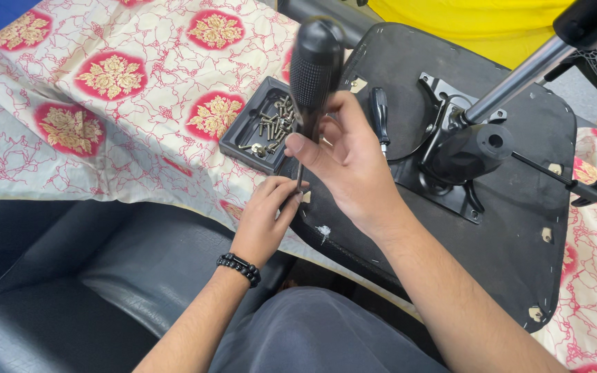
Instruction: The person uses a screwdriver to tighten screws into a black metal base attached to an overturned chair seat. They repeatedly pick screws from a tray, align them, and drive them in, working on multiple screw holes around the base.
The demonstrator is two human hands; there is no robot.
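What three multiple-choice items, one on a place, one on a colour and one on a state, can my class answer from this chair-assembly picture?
1. Where is the tray of screws?
A. on the patterned cloth
B. on the floor
C. on the person's lap

2. What colour is the screwdriver handle?
A. yellow
B. black
C. red

3. How is the screwdriver held?
A. lying flat
B. upright in the right hand
C. left in the tray

Answers:
1 A, the tray rests on the cloth beside the seat base.
2 B, the grip is black.
3 B, the right hand grips it upright while the left hand steadies its tip.
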